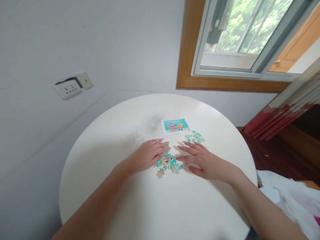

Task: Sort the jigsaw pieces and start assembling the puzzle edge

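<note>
A loose pile of small jigsaw puzzle pieces (165, 162), teal, tan and multicoloured, lies on the white round table (150, 206). Over the pile's left side rests my left hand (149, 154), fingers stretched out and covering some pieces. My right hand (200, 159) is spread just right of the pile, its fingertips near the pieces, with nothing seen in its grasp. Beyond that hand sits a smaller group of teal and pale pieces (196, 136). Behind both groups lies a flat picture card (175, 126) showing a pink and a yellow cartoon figure on teal.
The table's far edge stands close to a white wall with a socket (67, 88) on the left. A wood-framed window (240, 82) is behind to the right. White plastic bags (287, 193) lie beside the table at the lower right, below a red and cream curtain (282, 115).
</note>
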The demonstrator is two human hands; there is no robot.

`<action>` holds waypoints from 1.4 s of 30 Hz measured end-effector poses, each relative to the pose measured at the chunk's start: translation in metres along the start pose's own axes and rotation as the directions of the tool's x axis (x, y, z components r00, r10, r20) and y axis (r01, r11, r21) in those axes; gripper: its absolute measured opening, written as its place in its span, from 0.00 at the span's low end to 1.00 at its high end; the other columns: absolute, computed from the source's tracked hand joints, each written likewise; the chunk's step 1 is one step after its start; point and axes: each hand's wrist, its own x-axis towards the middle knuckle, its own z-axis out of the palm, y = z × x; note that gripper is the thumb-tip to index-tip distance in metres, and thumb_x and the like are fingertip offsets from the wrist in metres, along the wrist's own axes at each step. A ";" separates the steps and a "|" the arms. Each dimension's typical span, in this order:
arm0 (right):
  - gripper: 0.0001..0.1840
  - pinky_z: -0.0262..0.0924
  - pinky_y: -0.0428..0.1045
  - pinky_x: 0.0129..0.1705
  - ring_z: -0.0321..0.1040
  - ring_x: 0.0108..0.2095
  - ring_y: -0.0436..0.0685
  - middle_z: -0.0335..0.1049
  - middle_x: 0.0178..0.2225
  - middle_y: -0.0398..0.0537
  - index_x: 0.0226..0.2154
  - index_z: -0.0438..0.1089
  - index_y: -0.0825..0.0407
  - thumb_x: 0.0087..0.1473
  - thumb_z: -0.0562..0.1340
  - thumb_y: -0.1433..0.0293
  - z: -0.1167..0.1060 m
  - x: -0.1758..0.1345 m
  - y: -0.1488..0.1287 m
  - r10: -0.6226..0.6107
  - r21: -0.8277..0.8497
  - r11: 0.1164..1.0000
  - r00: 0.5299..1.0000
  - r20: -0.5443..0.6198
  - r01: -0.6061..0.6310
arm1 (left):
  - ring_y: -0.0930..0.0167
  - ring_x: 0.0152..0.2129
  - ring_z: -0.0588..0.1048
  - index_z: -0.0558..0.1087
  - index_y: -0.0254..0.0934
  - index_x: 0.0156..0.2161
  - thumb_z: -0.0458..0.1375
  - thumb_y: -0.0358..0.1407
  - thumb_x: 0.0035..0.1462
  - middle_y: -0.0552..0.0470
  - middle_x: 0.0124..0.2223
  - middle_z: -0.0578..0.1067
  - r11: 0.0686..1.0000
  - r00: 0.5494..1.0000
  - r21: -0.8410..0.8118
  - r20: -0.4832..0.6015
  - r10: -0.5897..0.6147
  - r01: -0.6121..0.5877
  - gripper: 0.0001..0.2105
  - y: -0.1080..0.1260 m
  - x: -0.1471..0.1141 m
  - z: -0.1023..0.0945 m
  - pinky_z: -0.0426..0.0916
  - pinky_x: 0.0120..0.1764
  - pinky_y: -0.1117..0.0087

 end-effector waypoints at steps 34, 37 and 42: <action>0.22 0.41 0.70 0.65 0.47 0.66 0.67 0.58 0.64 0.54 0.56 0.68 0.49 0.64 0.52 0.60 0.030 0.013 0.049 0.330 -0.195 0.907 0.918 -0.222 -0.373 | 0.66 0.57 0.67 0.66 0.41 0.60 0.48 0.36 0.67 0.48 0.61 0.70 0.997 0.995 0.010 -0.066 0.072 -0.072 0.18 -0.001 0.004 0.000 0.60 0.60 0.60; 0.22 0.43 0.68 0.64 0.48 0.66 0.66 0.59 0.63 0.54 0.56 0.67 0.50 0.64 0.53 0.60 0.032 0.014 0.054 0.328 -0.168 0.913 0.914 -0.239 -0.372 | 0.66 0.55 0.69 0.67 0.40 0.58 0.48 0.34 0.67 0.47 0.58 0.72 0.998 0.993 0.012 -0.100 0.058 -0.058 0.17 -0.002 0.005 0.000 0.62 0.58 0.61; 0.20 0.46 0.67 0.64 0.51 0.64 0.66 0.63 0.61 0.56 0.54 0.68 0.51 0.61 0.57 0.65 0.023 0.013 0.048 0.272 -0.118 0.939 0.908 -0.320 -0.323 | 0.64 0.53 0.70 0.70 0.38 0.56 0.48 0.33 0.66 0.44 0.56 0.73 0.999 0.993 0.024 -0.108 0.048 -0.046 0.16 0.001 0.007 -0.002 0.64 0.56 0.58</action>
